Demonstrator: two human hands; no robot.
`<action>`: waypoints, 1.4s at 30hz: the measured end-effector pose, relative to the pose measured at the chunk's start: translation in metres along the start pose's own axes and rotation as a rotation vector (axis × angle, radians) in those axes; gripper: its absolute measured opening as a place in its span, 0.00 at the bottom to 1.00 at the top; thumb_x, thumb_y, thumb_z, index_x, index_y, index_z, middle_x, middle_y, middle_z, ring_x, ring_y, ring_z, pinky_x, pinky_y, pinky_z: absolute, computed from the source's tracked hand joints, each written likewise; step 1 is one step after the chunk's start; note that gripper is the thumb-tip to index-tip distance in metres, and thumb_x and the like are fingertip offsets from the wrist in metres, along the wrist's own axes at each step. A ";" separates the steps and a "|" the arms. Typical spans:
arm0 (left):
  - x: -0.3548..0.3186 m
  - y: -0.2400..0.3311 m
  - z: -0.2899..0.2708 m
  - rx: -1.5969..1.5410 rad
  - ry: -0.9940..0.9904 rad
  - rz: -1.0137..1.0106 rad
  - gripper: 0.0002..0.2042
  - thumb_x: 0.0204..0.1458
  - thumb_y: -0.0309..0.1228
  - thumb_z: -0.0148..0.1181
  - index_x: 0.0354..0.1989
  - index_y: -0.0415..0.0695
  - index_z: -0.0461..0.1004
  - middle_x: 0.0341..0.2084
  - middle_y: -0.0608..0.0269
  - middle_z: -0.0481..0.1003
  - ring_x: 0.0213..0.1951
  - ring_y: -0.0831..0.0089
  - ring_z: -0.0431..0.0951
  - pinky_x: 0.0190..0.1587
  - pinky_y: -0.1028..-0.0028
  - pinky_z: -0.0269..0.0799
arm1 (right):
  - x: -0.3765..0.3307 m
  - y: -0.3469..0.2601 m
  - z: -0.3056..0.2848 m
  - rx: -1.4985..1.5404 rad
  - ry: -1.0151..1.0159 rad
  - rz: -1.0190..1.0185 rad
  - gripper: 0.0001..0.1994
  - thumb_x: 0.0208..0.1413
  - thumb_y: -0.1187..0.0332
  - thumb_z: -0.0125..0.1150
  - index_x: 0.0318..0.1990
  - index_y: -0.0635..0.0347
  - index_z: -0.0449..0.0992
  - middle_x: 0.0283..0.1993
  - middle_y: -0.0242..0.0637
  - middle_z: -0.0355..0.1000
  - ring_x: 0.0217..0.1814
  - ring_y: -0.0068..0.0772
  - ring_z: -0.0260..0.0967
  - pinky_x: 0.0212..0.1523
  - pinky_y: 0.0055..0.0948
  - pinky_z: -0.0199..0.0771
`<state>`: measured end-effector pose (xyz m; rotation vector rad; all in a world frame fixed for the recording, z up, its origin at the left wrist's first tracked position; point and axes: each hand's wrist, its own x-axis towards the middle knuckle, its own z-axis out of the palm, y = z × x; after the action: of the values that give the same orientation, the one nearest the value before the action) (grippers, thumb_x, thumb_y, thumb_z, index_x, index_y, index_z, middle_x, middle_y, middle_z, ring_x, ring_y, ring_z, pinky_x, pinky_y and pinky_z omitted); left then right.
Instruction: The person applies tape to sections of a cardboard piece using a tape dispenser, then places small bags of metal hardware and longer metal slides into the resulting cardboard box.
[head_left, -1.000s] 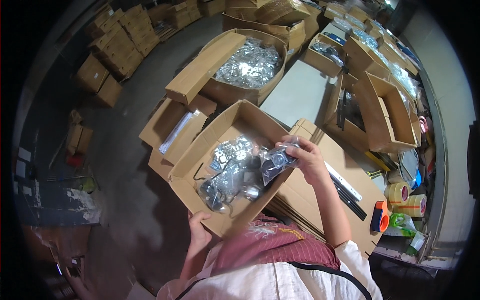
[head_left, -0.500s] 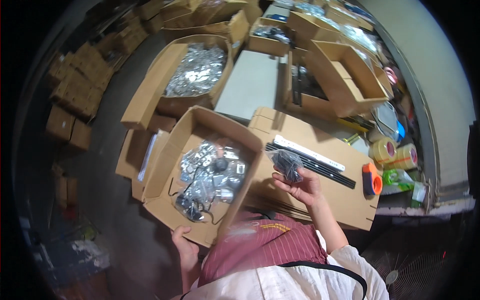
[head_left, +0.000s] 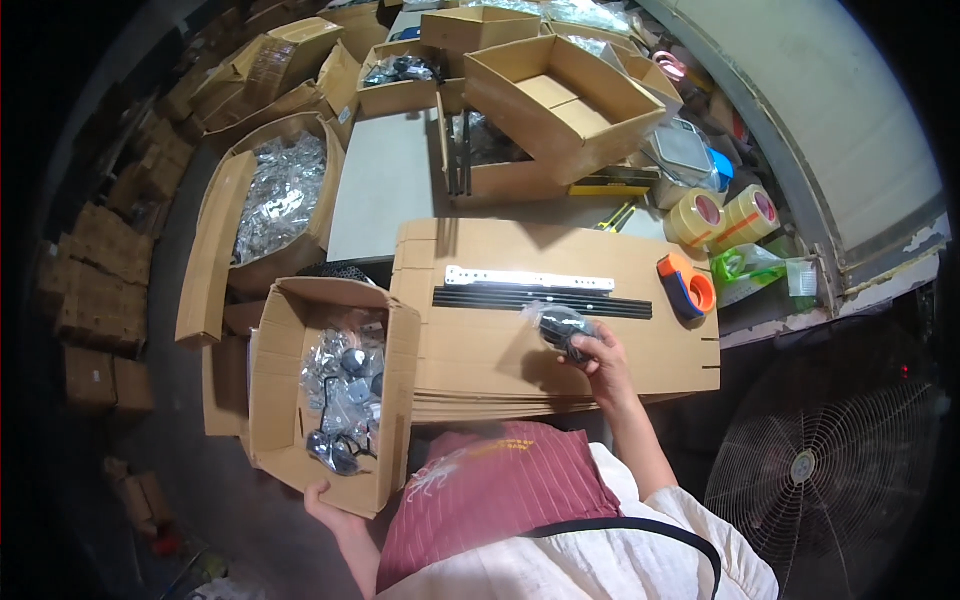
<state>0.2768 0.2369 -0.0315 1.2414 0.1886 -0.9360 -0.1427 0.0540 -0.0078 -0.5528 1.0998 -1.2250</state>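
Observation:
My right hand grips a small clear plastic bag with a dark part inside, held just above a stack of flattened cardboard sheets. My left hand holds the near bottom corner of an open cardboard box that is filled with several similar bagged parts. A white metal strip and a bundle of black rods lie across the flat cardboard just beyond the right hand.
An orange tape dispenser sits at the cardboard's right edge, with tape rolls behind it. A larger open box of clear bags stands at the left. More open cartons crowd the far table. A floor fan stands at right.
My right hand lifted a bagged part out of the open box and carried it right, over the flat cardboard. The view has swung to the right, toward the table.

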 end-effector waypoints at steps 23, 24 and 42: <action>0.072 0.021 0.065 1.032 -0.042 0.862 0.32 0.56 0.42 0.65 0.63 0.34 0.65 0.58 0.48 0.68 0.60 0.60 0.68 0.63 0.58 0.63 | -0.013 0.016 0.017 -0.029 -0.095 0.183 0.25 0.56 0.64 0.63 0.58 0.69 0.69 0.49 0.48 0.76 0.44 0.39 0.79 0.46 0.32 0.83; 0.061 0.026 0.069 1.447 0.162 1.122 0.31 0.62 0.36 0.60 0.69 0.33 0.59 0.62 0.41 0.65 0.63 0.56 0.66 0.60 0.61 0.67 | -0.014 0.020 0.019 -0.036 -0.092 0.163 0.25 0.56 0.64 0.64 0.58 0.68 0.70 0.48 0.46 0.76 0.43 0.36 0.79 0.45 0.31 0.83; -0.071 -0.044 0.209 0.604 -1.030 -0.056 0.19 0.61 0.29 0.63 0.58 0.36 0.69 0.50 0.58 0.75 0.52 0.72 0.75 0.57 0.72 0.71 | -0.037 0.018 0.054 -0.469 -0.452 -0.272 0.21 0.63 0.71 0.63 0.61 0.65 0.70 0.51 0.41 0.76 0.51 0.27 0.75 0.51 0.26 0.75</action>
<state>0.1283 0.0910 0.0539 1.1267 -0.9329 -1.6324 -0.0848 0.0828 0.0133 -1.3056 0.9368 -0.9949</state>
